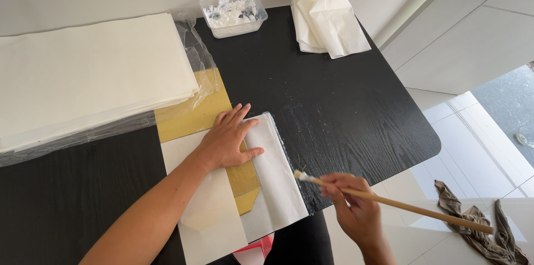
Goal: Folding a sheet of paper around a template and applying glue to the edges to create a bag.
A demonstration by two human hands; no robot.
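Observation:
My left hand [228,138] lies flat, fingers spread, on a white paper sheet [275,173] that covers part of a gold-coloured card [192,112] on the black table [334,109]. My right hand [353,204] grips a long wooden-handled brush [389,201], its pale bristles touching the right edge of the white sheet. The handle points out to the right past the table edge.
A large stack of white paper in clear plastic [89,75] fills the left of the table. A clear tub of white paste [233,14] and folded white tissue [328,20] stand at the back. A crumpled grey cloth [478,226] lies on the tiled floor at the right.

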